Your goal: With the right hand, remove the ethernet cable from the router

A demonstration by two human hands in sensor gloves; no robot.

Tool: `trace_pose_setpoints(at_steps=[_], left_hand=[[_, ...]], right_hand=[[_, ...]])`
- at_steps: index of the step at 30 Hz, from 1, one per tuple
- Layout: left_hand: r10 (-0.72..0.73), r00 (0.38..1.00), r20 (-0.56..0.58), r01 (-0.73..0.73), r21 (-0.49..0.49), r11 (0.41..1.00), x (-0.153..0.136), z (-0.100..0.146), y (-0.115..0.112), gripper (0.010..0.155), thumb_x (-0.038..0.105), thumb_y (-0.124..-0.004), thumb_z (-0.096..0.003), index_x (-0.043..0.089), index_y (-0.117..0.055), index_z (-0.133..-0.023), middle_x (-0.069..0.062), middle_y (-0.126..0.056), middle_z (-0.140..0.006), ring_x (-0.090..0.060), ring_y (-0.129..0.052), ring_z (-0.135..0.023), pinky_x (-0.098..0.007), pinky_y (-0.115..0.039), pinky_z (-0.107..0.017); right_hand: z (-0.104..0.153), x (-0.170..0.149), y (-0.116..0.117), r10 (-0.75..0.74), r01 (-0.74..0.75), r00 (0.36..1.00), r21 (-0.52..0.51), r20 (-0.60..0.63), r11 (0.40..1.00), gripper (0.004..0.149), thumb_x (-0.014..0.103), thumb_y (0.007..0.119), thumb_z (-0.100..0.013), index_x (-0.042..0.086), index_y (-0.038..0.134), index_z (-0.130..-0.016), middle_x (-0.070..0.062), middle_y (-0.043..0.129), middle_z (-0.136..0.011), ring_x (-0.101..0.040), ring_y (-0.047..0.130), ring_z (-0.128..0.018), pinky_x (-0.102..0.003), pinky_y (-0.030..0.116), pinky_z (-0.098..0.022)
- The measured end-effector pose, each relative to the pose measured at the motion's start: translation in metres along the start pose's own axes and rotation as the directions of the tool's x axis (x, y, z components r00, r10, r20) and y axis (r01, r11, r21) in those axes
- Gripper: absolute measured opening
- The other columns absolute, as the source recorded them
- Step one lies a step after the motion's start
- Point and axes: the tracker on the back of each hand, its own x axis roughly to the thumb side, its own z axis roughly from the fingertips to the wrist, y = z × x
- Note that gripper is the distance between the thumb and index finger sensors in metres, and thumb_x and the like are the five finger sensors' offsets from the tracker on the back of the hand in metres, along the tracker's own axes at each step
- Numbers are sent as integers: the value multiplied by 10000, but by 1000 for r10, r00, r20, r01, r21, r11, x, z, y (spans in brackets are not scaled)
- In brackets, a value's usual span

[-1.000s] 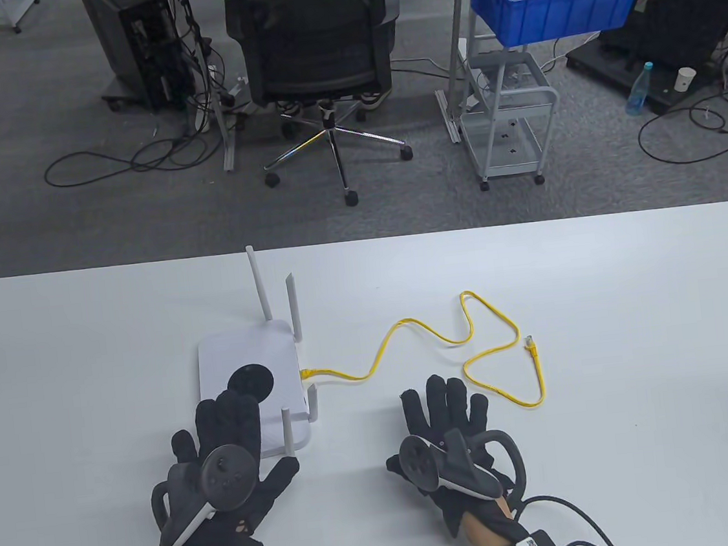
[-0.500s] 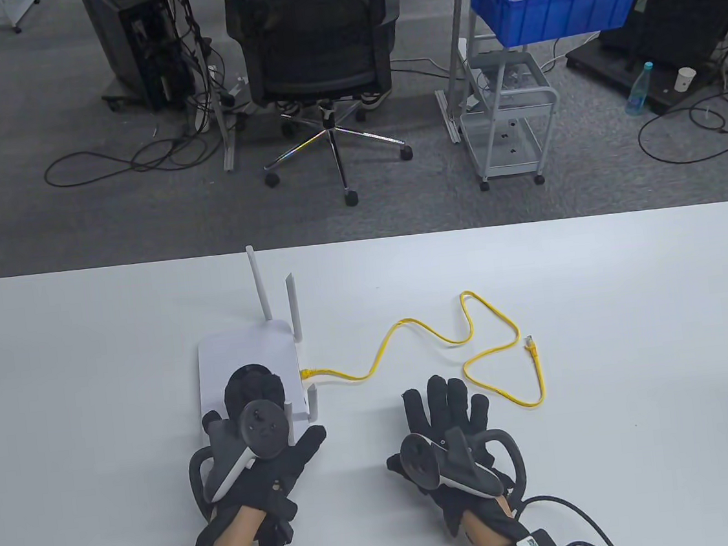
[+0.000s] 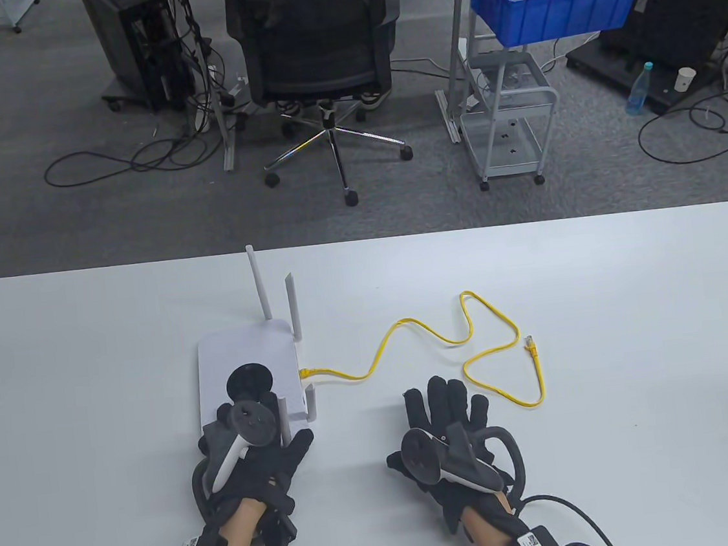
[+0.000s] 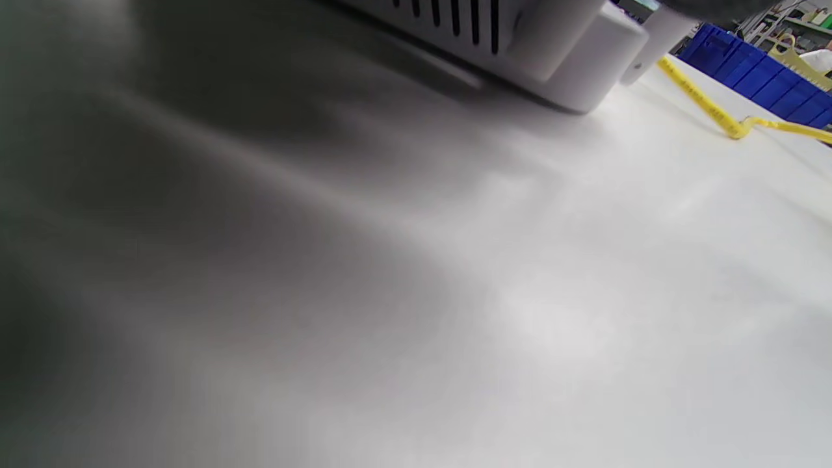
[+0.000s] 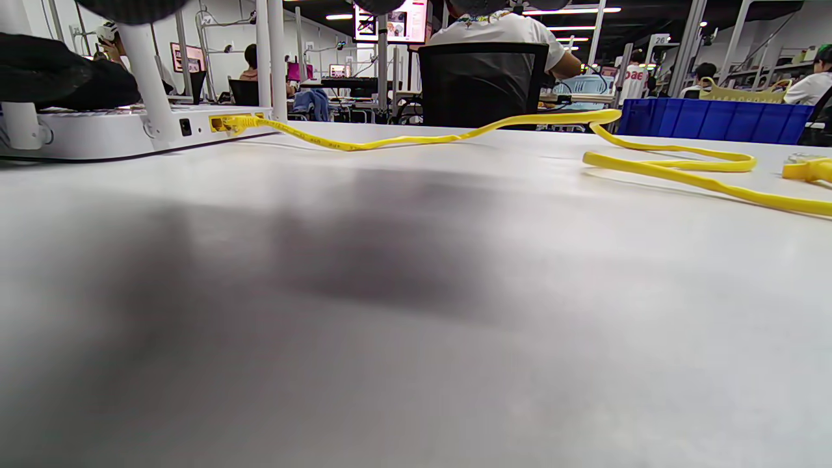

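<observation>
— Black knit glove on the left hand (image 3: 253, 454): what is its grip doing?
— It lies over the near end of the router (image 3: 249, 369), fingers draped on the smooth white plastic lid, thumb stuck out to the right on the table (image 3: 601, 300). Whether the fingers press or merely rest, I cannot tell; the tracker on the hand's back hides them.
— And the right hand (image 3: 449, 436)?
— Flat on the matte white table, palm down, fingers spread and straight, gripping nothing. It sits right of the router, well apart from the plug.
— Where is the ethernet cable (image 3: 468, 340)?
— Yellow, thin, rubbery. One end is plugged into a port on the router's right edge, between two slim white antennas; the right wrist view shows the yellow connector (image 5: 231, 122) seated there. From the port it snakes rightward in loose waves, loops back, and its free clear-tipped plug (image 3: 529, 343) lies on the table beyond the right hand's fingertips.
— The router's shape?
— Flat rounded rectangle, four upright stick antennas, a black round disc (image 3: 251, 379) on top, slotted vents along its near side (image 4: 455, 13).
</observation>
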Motion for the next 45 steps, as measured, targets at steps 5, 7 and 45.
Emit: trace_pose_setpoints(at_steps=[5,7,45], left_hand=[[-86,995,-55,89,56,995,1,-1,-11,830,746,-508,-460,479,-52,-1100,90,184,-1200,-231,266,-1082,-628,130,-710],[-75,996,-50,78,49,996,2,-1,-11,819,738,-505,-467,484,-53,-1101,93,193,-1197,-230,276,-1078,-627,139,-703],[735,675,57,-704,348,620,-55,41,29,714,427,-557,-638,412,64,-989,-449,95,-994,-336,-779,-1021,-369,-827,-742]], right_hand=[[-2,-2,2,-3,3,1000,14,-5,1000,959,648,522,-474,64,188,-1156,-386,181,-1163,-631,242,-1027,-775,245,-675],[-2,-2,2,-6,6,1000,15,-6,1000,959,648,522,-474,61,191,-1156,-386,185,-1164,-633,244,-1026,-777,246,-673],[-2,-3,5,-28,30,999,78,-19,997,951,639,527,-482,46,209,-1155,-397,204,-1158,-637,274,-1024,-777,259,-672]])
